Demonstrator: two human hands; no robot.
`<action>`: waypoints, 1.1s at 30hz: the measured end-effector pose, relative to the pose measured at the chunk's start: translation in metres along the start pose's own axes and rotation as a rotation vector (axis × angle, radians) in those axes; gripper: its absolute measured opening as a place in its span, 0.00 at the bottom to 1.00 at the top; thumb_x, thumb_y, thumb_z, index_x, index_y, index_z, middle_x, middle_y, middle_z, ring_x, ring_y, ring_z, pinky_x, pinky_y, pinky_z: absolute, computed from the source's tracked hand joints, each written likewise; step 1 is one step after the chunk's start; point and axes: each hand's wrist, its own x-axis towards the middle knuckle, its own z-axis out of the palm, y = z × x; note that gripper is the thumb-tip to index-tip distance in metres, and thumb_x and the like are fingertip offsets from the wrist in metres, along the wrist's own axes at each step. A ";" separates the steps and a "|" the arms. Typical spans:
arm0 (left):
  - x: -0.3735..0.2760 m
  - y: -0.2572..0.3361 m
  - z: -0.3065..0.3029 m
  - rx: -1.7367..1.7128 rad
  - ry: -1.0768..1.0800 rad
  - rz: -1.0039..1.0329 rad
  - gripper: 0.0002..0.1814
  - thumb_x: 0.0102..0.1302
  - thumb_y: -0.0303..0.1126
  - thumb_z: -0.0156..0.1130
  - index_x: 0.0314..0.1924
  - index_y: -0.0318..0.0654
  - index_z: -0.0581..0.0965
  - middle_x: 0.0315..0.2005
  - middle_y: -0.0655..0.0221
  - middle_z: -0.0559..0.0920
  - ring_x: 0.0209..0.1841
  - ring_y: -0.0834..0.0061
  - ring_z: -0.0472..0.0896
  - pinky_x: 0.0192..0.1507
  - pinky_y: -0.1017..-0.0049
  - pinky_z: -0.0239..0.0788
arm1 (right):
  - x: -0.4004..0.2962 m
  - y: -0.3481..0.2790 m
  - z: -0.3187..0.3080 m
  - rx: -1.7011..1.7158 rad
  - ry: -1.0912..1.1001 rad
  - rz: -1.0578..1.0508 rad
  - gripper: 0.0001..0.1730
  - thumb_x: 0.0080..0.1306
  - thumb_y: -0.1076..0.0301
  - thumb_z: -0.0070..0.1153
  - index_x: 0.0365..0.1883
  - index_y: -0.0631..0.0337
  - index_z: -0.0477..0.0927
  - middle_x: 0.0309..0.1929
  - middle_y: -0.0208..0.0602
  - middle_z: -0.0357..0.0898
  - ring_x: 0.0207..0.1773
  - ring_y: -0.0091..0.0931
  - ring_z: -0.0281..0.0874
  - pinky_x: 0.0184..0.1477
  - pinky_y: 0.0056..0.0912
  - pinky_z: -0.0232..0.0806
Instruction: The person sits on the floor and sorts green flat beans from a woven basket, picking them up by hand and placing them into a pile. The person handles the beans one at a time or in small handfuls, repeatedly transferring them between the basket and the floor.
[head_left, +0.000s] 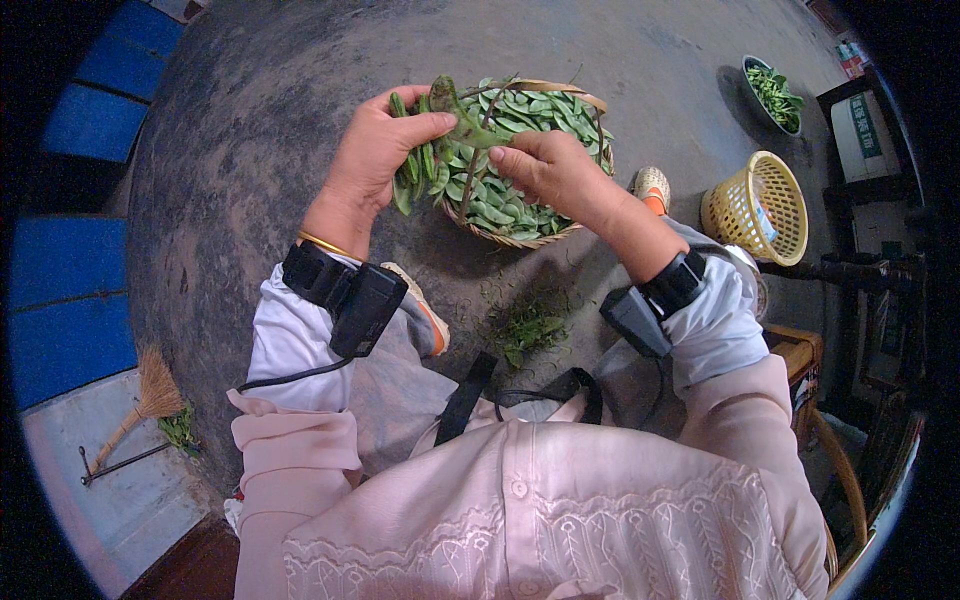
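My left hand (382, 139) holds a bunch of flat green bean pods (421, 161), with one browned, spotted pod (446, 97) raised under the thumb. The fingertips of my right hand (551, 169) pinch the lower end of that spotted pod. Beneath both hands stands a woven basket (517, 240) heaped with flat green pods (551, 112). Its arched handle (559, 86) passes behind my hands. The fingers of my right hand are partly hidden by its back.
A pile of green trimmings (529, 337) lies on the concrete floor between my shoes. To the right are a yellow perforated plastic basket (716, 206) and a bowl of leafy greens (776, 97). A straw broom (154, 390) lies at left near blue panels (67, 270).
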 end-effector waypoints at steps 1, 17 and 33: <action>-0.001 0.000 0.000 0.002 0.001 0.001 0.13 0.52 0.21 0.60 0.40 0.29 0.74 0.29 0.67 0.79 0.29 0.79 0.78 0.32 0.80 0.72 | -0.001 -0.001 -0.001 0.028 -0.006 0.023 0.20 0.62 0.55 0.49 0.26 0.68 0.75 0.14 0.33 0.70 0.17 0.22 0.68 0.21 0.28 0.62; 0.004 -0.006 -0.006 -0.139 -0.116 -0.123 0.17 0.55 0.25 0.57 0.46 0.33 0.71 0.34 0.64 0.79 0.31 0.77 0.79 0.29 0.80 0.73 | -0.011 -0.026 -0.006 -0.117 -0.044 -0.348 0.15 0.63 0.61 0.46 0.24 0.63 0.74 0.15 0.40 0.69 0.18 0.33 0.68 0.22 0.31 0.63; 0.003 -0.024 0.014 -0.051 -0.198 -0.084 0.12 0.54 0.27 0.62 0.40 0.35 0.74 0.32 0.68 0.79 0.34 0.80 0.77 0.36 0.80 0.71 | -0.016 -0.025 -0.012 -0.850 -0.052 -0.605 0.05 0.52 0.67 0.49 0.23 0.57 0.76 0.19 0.38 0.75 0.25 0.36 0.75 0.26 0.36 0.68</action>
